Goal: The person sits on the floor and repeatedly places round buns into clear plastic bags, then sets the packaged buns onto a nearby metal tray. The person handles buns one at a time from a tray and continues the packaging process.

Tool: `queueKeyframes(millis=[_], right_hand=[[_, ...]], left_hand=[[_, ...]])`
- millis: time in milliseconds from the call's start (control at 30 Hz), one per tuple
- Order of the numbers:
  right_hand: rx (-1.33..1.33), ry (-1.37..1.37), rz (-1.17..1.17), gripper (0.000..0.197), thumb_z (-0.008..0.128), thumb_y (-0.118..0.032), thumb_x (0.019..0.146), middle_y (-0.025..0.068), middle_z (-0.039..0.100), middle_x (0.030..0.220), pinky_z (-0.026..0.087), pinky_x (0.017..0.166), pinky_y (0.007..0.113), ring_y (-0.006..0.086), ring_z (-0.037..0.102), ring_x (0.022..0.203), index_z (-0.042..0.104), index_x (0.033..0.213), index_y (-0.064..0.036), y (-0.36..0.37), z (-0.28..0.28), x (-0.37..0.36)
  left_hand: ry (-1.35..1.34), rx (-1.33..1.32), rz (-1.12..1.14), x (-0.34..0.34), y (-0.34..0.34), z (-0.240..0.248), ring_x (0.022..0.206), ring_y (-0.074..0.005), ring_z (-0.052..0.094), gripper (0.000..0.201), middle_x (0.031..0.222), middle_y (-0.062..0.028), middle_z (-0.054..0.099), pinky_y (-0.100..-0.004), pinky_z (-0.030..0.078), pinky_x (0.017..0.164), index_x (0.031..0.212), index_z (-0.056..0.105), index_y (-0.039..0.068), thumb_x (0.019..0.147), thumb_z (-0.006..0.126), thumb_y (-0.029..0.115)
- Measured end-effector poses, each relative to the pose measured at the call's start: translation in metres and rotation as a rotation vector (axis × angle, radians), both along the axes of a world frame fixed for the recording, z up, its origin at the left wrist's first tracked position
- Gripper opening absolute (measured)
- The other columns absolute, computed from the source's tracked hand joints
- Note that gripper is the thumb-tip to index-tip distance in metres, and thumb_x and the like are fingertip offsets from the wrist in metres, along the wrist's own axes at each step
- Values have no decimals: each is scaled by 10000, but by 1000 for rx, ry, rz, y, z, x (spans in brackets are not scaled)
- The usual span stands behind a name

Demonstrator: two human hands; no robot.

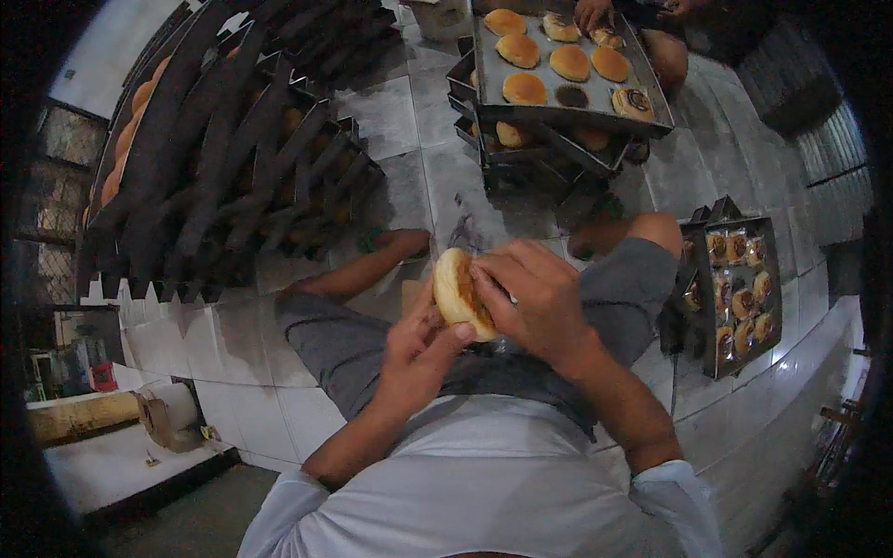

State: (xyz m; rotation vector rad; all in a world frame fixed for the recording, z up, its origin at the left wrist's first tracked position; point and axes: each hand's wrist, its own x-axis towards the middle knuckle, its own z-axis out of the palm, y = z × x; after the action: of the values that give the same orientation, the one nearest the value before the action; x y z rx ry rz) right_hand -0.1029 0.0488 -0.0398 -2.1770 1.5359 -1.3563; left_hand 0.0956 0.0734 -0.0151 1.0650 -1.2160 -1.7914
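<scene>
A round bun (pixel 453 290) with a pale side and a browned face is held on edge in front of my lap. My left hand (pixel 419 352) is closed round its lower left side, thumb near the bottom edge. The fingers of my right hand (pixel 539 299) are bent and pressed against the browned face from the right; they hide part of it. Whether they also pinch something small cannot be made out.
Ahead, a metal tray (pixel 595 119) of golden buns tops a stack; another person's hand (pixel 593 13) reaches in. Dark trays (pixel 186 214) pile up at left. Packaged pastries (pixel 742 304) fill a tray at right. A large roll (pixel 169 416) lies on a ledge at lower left.
</scene>
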Motion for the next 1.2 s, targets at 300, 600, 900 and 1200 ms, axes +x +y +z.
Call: queueKeyframes(millis=[300, 600, 900, 1200], right_hand=[[134, -44, -117, 85, 767, -135, 838, 85, 648, 724, 538, 589, 429, 310, 684, 664, 722, 794, -78, 11, -13, -4], [296, -337, 63, 143, 816, -69, 837, 126, 747, 883, 587, 751, 364, 288, 727, 782, 803, 975, -36, 63, 52, -8], [345, 74, 91, 202, 807, -175, 878, 100, 677, 924, 559, 686, 409, 283, 700, 799, 742, 1028, -56, 88, 48, 27], [575, -203, 752, 86, 772, -128, 868, 71, 676, 785, 551, 646, 403, 268, 699, 701, 704, 849, -79, 83, 73, -3]], left_hand=[[-55, -98, 81, 31, -4, -96, 511, -113, 577, 746, 617, 1, 637, -296, 476, 564, 922, 730, 15, 1036, 460, 700], [796, 681, -124, -28, -48, -92, 1332, -385, 608, 979, 1433, -236, 617, -578, 505, 1106, 1503, 528, 102, 931, 398, 886], [989, 617, -143, -56, -31, -37, 1220, -408, 659, 961, 1358, -245, 651, -580, 577, 1008, 1461, 544, 85, 901, 510, 865], [723, 839, 430, -73, -51, -83, 1143, -345, 666, 642, 1233, -140, 682, -566, 593, 970, 1283, 606, 150, 953, 645, 700]])
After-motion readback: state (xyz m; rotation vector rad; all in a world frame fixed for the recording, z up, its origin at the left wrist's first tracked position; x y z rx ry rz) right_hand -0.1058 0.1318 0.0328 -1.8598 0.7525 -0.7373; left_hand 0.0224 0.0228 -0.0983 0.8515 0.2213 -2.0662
